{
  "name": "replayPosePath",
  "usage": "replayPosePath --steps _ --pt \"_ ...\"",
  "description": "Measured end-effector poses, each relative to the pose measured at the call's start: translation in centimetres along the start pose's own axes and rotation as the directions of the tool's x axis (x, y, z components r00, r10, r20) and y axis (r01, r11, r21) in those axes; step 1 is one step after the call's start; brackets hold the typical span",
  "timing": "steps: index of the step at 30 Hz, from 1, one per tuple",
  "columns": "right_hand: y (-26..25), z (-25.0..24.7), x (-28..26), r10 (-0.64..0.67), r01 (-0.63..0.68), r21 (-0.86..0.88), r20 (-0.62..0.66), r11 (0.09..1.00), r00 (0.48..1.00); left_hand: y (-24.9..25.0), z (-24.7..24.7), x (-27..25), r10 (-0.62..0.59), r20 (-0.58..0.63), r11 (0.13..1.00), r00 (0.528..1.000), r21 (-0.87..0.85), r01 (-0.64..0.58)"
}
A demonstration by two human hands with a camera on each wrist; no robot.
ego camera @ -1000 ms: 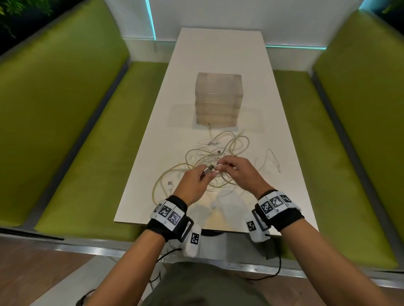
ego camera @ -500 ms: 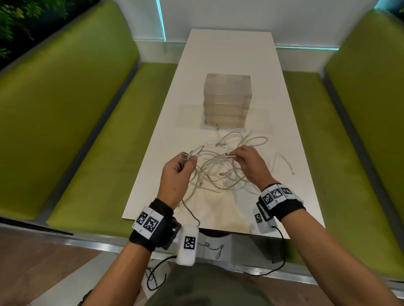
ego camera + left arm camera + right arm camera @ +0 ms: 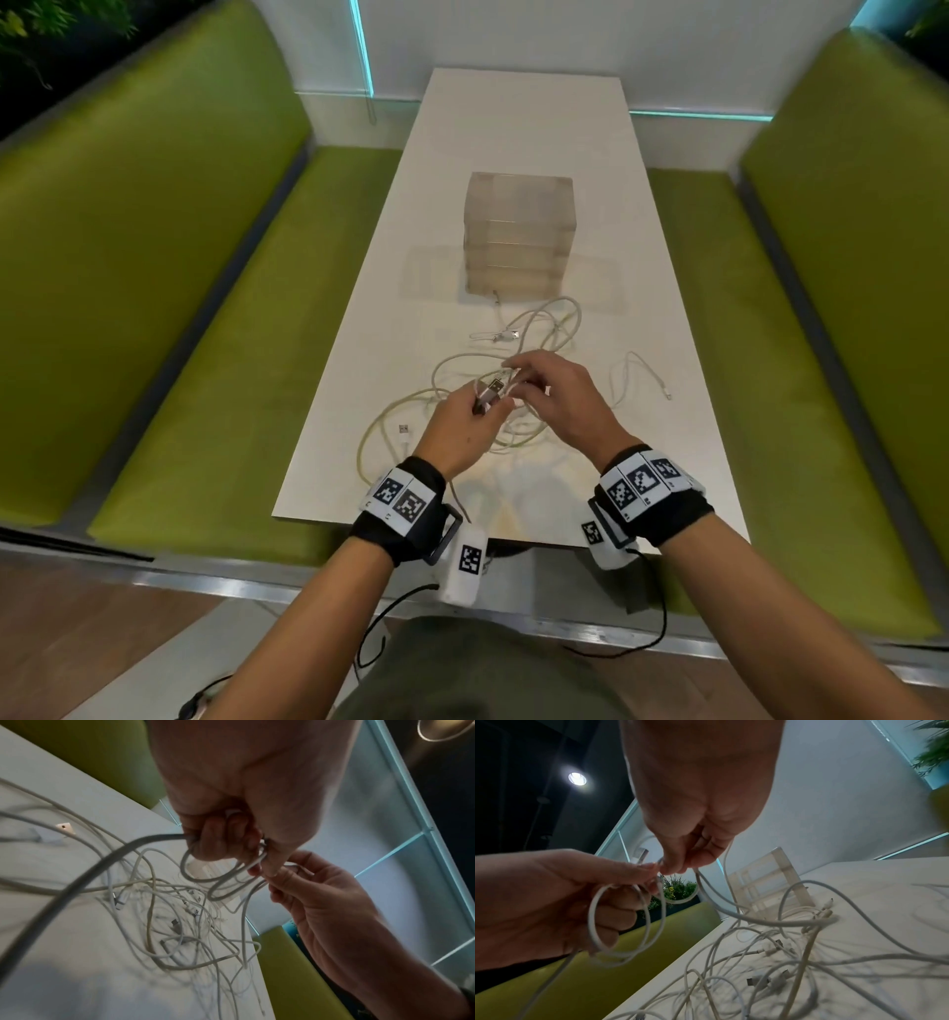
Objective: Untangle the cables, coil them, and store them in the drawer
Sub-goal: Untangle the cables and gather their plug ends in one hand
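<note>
A tangle of white cables (image 3: 518, 360) lies on the white table (image 3: 513, 133) in front of a translucent drawer unit (image 3: 518, 236). My left hand (image 3: 464, 429) grips a small coil of white cable (image 3: 626, 925) with its USB plug (image 3: 490, 393) sticking up. My right hand (image 3: 560, 395) meets it from the right and pinches a loop of the same cable (image 3: 680, 898) between thumb and fingers (image 3: 680, 862). The coil (image 3: 221, 880) hangs below the left hand's curled fingers (image 3: 221, 839). The rest of that cable trails down into the tangle (image 3: 174, 914).
Green benches (image 3: 154, 308) run along both sides of the table. A loose cable end (image 3: 642, 380) lies to the right of the hands, another USB plug (image 3: 404, 429) to the left. The drawer unit's drawers are closed. Bare tabletop lies beyond the unit.
Half a second ago the left hand held the plug out to the left and the right hand reached into the tangle. Now both hands have come together over a coil of the cable.
</note>
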State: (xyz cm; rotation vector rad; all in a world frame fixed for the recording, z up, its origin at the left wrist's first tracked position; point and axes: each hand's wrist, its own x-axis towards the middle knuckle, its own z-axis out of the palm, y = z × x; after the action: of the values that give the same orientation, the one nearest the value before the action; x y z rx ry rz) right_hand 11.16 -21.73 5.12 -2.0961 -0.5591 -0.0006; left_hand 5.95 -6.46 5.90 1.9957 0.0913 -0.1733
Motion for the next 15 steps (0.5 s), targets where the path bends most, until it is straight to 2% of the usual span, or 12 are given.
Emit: replayPosePath --steps 4,7,9,12,15 --pt "-0.4 -0.2 -0.4 0.040 -0.041 0.074 0.020 0.996 0.999 0.3 0.1 -0.4 0.087 -0.015 0.996 0.996 0.007 -0.087" --pt "0.8 0.3 -0.1 0.095 -0.088 -0.081 0.086 0.993 0.992 1.0 -0.3 -0.8 0.101 -0.012 0.995 0.995 0.003 -0.100" --pt "2.5 0.4 0.0 0.158 -0.135 -0.197 0.108 0.971 0.982 1.6 -0.8 -1.1 0.126 -0.032 0.990 0.992 -0.065 -0.128" --pt "4.2 0.3 -0.1 0.162 -0.142 -0.251 0.061 0.958 0.985 2.5 -1.9 -1.7 0.178 -0.108 0.962 0.978 -0.189 -0.196" --pt "4.6 -0.1 0.2 0.138 -0.120 -0.278 0.045 0.953 0.989 2.5 -2.6 -2.0 0.215 -0.133 0.948 0.967 -0.208 -0.240"
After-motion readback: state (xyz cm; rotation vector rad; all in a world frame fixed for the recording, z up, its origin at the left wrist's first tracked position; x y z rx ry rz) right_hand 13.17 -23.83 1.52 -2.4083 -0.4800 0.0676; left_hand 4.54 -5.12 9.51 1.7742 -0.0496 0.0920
